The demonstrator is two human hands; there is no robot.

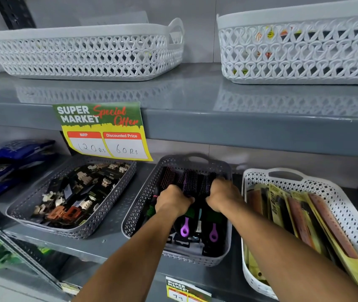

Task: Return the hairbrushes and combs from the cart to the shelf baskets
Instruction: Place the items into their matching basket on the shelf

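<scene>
A grey perforated basket (143,203) on the middle shelf holds several black hairbrushes (190,177) with purple bristle tips and purple loop handles (184,228). Both my hands are inside this basket. My left hand (172,199) is closed around the neck of one brush. Just to its right, my right hand (222,195) grips the neck of another brush. To the right, a white basket (324,188) is filled with combs and dye brushes in yellow card packs (300,216). The cart is out of view.
A grey basket (32,205) of hair claw clips sits to the left, beside blue packets (10,153). Two white lattice baskets (86,53) (300,51) stand on the shelf above. A special-offer price tag (104,131) hangs from that shelf's edge.
</scene>
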